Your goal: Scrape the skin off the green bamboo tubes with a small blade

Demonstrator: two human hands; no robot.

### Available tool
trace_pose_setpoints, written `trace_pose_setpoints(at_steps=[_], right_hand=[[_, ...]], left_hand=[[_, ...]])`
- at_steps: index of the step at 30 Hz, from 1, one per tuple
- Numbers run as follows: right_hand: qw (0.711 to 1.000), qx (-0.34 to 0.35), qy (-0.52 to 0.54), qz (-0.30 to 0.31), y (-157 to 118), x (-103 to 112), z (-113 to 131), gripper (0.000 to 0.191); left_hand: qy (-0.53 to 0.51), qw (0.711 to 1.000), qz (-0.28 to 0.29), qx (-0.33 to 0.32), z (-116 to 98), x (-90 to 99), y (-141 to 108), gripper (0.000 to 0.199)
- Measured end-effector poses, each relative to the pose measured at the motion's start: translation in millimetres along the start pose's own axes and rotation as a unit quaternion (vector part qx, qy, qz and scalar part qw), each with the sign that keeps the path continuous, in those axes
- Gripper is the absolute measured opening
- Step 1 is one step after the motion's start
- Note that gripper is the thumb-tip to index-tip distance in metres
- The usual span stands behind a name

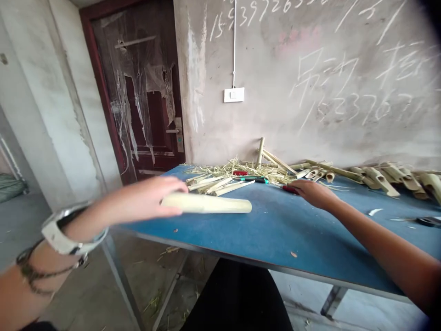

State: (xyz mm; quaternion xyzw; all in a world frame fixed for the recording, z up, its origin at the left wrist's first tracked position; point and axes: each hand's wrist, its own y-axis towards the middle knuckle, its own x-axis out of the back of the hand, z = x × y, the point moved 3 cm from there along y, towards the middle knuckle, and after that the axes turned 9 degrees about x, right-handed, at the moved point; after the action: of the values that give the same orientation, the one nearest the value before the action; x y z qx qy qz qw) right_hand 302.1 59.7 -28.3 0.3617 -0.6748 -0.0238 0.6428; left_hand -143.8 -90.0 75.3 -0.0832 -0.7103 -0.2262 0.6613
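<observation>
Head view: one tube (pixel 215 205) is spanning the near left of the tabletop (pixel 241 236), in front of heaped strips (pixel 223 184); two red handles (pixel 240 173) are showing. Cut tubes (pixel 381 181) are overlapping at right, defying an exact count; one black tool (pixel 429 221) is running off the right edge. The left grip (pixel 156 197), blurred, is clamping the tube's left end and hiding part of it. The right grip (pixel 313 192) is touching the nearer red handle (pixel 290 189); whether its fingers are closing cannot be told.
</observation>
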Motion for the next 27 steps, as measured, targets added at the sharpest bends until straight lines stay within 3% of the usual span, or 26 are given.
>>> trace_pose_setpoints(at_steps=[2,5,8,10,11,13,15,17,19,23,25,27], right_hand=[[1.000,-0.009,-0.019,0.023,4.7,1.9,-1.9,0.038],[0.999,-0.025,-0.038,0.031,18.6,16.7,3.8,0.041],[0.999,0.008,-0.042,-0.002,39.2,47.6,29.5,0.041],[0.999,0.022,-0.036,-0.033,51.4,71.4,59.2,0.042],[0.998,0.024,-0.032,-0.053,55.6,81.5,77.6,0.043],[0.995,0.030,-0.011,-0.092,58.9,91.7,118.3,0.045],[0.991,0.082,0.051,-0.095,57.2,82.7,156.8,0.051],[0.978,0.182,0.098,-0.030,52.8,57.4,181.7,0.052],[0.971,0.212,0.108,0.033,48.1,30.1,182.4,0.057],[0.990,0.079,0.080,0.088,40.6,2.2,154.7,0.070],[0.986,0.114,0.093,0.073,36.2,3.5,158.9,0.075],[0.967,0.213,0.123,0.065,32.9,7.6,170.7,0.079]], left_hand=[[0.011,0.997,0.070,0.031,5.6,-36.1,-26.3,0.036],[0.042,0.996,0.069,0.032,0.7,-70.7,-29.5,0.034],[0.067,0.997,0.030,0.022,-8.2,-78.1,5.6,0.028],[0.030,0.999,0.019,0.025,-13.3,-77.8,39.1,0.029],[-0.019,0.998,0.050,0.031,-15.9,-80.2,56.2,0.031],[-0.142,0.971,0.189,0.046,-22.8,-92.1,85.7,0.031],[-0.182,0.951,0.244,0.046,-30.7,-102.1,108.7,0.029],[-0.185,0.951,0.245,0.036,-37.2,-109.4,124.2,0.025],[-0.194,0.947,0.256,0.023,-41.7,-115.0,131.8,0.021],[-0.212,0.936,0.281,0.017,-42.5,-120.9,135.2,0.020],[-0.212,0.936,0.279,0.018,-41.2,-122.5,136.0,0.019],[-0.208,0.939,0.273,0.015,-40.2,-123.7,137.1,0.016]])
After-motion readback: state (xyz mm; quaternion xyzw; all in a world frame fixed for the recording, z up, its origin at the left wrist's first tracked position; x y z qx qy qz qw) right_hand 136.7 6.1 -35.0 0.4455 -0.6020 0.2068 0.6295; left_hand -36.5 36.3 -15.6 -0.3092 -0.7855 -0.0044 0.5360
